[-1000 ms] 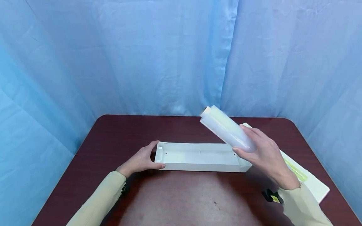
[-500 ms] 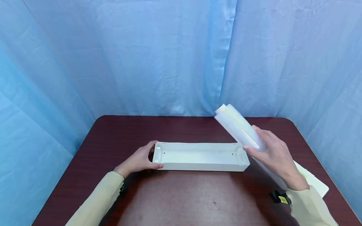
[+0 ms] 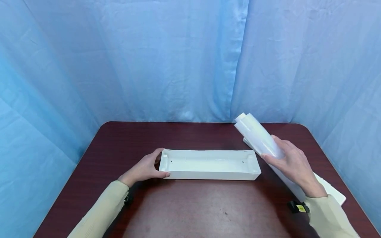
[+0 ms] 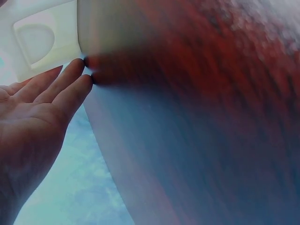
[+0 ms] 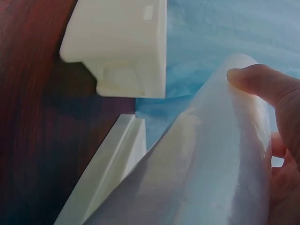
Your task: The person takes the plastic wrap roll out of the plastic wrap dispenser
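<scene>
A long white box [image 3: 209,162], its top uncovered and its inside bare, lies on the table. My left hand [image 3: 146,169] grips its left end, the thumb at the front wall and the fingers round the back corner. In the left wrist view the fingertips of my left hand [image 4: 51,101] meet the table beside the box's end [image 4: 49,40]. My right hand [image 3: 293,162] holds a roll of plastic wrap [image 3: 258,135] near its lower end, tilted up to the left. Thumb and fingers lie round the roll [image 5: 197,154] in the right wrist view.
Under the roll and right forearm lies a flat white lid [image 3: 330,190] on the right of the dark red table [image 3: 184,135]. Blue curtains [image 3: 178,59] hang behind and at both sides of the table.
My right hand has carried the roll to the right, away from above the box and over the lid. The box and my left hand have shifted slightly left in view.
</scene>
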`<state>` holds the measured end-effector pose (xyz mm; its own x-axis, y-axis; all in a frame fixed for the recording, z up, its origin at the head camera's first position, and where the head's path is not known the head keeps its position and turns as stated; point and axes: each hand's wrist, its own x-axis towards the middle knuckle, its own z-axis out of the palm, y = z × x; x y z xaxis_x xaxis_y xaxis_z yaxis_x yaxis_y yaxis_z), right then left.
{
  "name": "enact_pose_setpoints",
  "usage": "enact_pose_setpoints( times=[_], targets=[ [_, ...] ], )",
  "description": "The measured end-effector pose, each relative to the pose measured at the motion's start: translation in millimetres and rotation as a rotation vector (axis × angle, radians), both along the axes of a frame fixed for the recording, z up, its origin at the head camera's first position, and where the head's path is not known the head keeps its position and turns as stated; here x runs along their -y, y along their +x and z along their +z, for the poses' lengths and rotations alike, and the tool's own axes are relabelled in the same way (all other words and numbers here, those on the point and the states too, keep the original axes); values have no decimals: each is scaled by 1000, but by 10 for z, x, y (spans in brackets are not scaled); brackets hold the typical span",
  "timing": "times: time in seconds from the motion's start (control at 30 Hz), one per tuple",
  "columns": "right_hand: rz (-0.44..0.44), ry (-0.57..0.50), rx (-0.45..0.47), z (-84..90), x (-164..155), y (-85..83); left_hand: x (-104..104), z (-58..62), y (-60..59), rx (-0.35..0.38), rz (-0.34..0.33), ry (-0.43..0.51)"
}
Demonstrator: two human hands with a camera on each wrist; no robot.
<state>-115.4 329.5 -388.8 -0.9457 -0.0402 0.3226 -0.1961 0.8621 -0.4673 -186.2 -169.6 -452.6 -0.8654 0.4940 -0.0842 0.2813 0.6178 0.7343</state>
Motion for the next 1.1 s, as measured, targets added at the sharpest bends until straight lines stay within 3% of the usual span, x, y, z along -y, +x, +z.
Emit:
enact_pose_setpoints(
  times=[0.4, 1.1],
  targets=[
    [-41, 37, 138, -108, -134, -78, -16, -7, -1, 9, 3, 1],
    [25, 119, 221, -337, -110, -285, 85, -13, 39, 37, 27, 22]
  ],
)
